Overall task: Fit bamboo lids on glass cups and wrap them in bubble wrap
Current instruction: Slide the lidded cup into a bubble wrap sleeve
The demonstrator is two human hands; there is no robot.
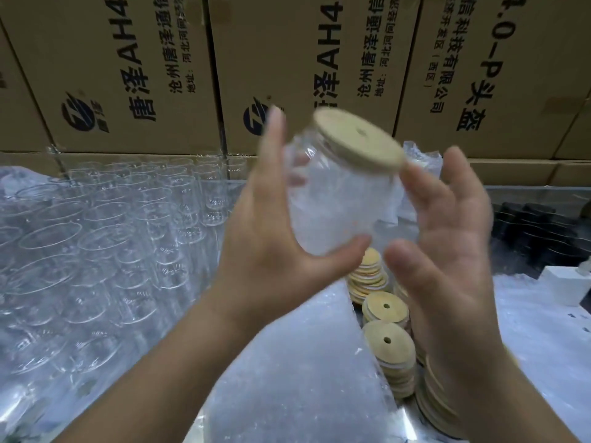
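Note:
A clear glass cup (332,199) with a round bamboo lid (358,139) on its mouth is held up in the air, tilted to the right. My left hand (271,235) grips the cup's body, thumb under its base and fingers behind the glass. My right hand (447,244) is just right of the cup, fingers spread and blurred; whether they touch the lid's edge I cannot tell. Below lies a sheet of bubble wrap (287,362). Stacks of bamboo lids (387,340) with centre holes stand to its right.
Several rows of bare glass cups (96,244) fill the left side. Stacked cardboard boxes (128,75) form a wall behind. More bubble wrap (537,340) covers the right, with black items (537,231) and a white box (563,282) beyond.

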